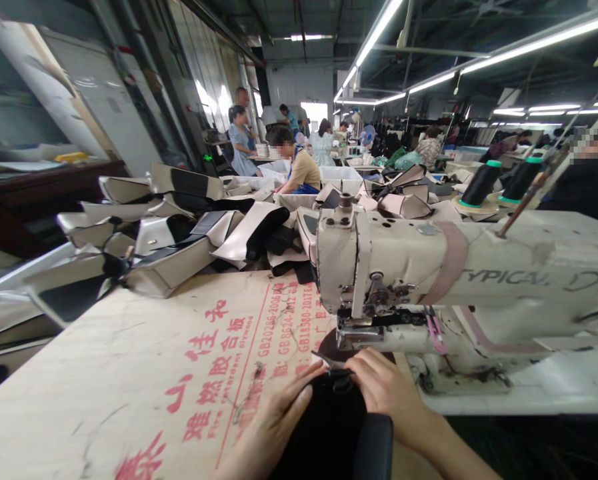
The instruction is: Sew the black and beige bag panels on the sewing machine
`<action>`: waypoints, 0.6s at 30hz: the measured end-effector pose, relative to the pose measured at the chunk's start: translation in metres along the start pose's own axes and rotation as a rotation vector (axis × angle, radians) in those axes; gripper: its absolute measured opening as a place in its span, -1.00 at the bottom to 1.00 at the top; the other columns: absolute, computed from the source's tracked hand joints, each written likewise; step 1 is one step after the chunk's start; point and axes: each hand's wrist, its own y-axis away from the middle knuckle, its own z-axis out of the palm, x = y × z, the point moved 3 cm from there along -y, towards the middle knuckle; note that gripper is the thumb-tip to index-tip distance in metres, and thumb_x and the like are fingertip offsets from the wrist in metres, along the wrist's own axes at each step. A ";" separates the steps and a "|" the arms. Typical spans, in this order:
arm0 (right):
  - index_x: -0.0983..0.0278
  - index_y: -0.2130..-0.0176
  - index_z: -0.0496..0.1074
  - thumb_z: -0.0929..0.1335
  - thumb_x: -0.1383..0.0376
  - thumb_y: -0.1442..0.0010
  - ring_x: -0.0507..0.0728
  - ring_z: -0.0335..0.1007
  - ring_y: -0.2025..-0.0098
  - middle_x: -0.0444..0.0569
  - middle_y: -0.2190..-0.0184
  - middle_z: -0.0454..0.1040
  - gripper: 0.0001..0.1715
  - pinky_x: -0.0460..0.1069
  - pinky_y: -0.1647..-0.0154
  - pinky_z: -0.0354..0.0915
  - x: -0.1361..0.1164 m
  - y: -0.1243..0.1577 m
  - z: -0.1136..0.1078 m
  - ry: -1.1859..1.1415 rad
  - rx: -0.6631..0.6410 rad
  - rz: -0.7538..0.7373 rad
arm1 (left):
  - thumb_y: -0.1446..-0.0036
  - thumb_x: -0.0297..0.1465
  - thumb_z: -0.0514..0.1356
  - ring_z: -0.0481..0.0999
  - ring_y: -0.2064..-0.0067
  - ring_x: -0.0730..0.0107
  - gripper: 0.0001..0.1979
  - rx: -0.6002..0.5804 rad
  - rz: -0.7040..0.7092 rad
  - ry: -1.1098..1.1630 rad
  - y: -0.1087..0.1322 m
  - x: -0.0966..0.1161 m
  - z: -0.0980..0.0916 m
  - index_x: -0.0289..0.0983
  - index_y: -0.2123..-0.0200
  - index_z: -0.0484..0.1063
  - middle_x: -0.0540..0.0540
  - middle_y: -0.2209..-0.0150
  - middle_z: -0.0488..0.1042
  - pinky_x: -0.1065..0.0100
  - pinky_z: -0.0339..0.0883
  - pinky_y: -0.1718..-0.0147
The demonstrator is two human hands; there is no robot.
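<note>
Below the sewing machine's arm I hold a black bag piece (329,427), its dark side towards me and a small pale corner showing at its top edge. My left hand (283,413) grips its left side, fingers pressed together near the pale corner. On the other side, my right hand (383,387) has its fingers bent over the upper edge. A fold hides the fingertips of that hand. Just beyond both hands is the needle and presser-foot area (361,333) of the pale sewing machine (403,260). The piece appears apart from the needle.
A plywood table top (179,373) with red print and loose threads spreads to the left. Piled beige and black bags (179,247) line its far edge. Two black thread cones (481,183) stand behind the machine. Several co-workers sit or stand farther back.
</note>
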 end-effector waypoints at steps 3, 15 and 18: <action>0.30 0.29 0.34 0.12 0.44 -0.25 0.13 0.25 0.21 0.01 0.28 0.36 -0.74 0.00 0.18 0.19 -0.006 -0.004 0.001 -0.029 0.078 0.078 | -0.24 -0.23 -0.09 0.49 0.24 0.35 -0.64 0.200 -0.046 -0.061 -0.009 0.007 -0.003 -0.24 0.24 0.46 -0.03 0.31 0.53 0.40 0.36 0.23; 0.35 0.50 0.37 0.31 0.07 -0.07 0.05 0.20 0.44 -0.12 0.57 0.31 -0.62 -0.10 0.39 0.16 0.011 -0.021 0.065 -1.057 0.513 0.738 | -0.16 -0.36 -0.03 0.51 0.38 0.20 -0.71 -0.045 0.171 -0.895 -0.114 0.046 -0.035 -0.27 0.41 0.47 -0.16 0.44 0.53 0.31 0.29 0.42; 0.35 0.54 0.35 0.34 0.07 -0.03 0.03 0.16 0.45 -0.14 0.59 0.27 -0.62 -0.11 0.41 0.13 0.020 -0.025 0.069 -1.120 0.510 0.772 | -0.09 -0.46 0.02 0.50 0.28 0.19 -0.76 -0.064 0.245 -0.900 -0.125 0.038 -0.028 -0.28 0.39 0.50 -0.17 0.35 0.54 0.27 0.31 0.31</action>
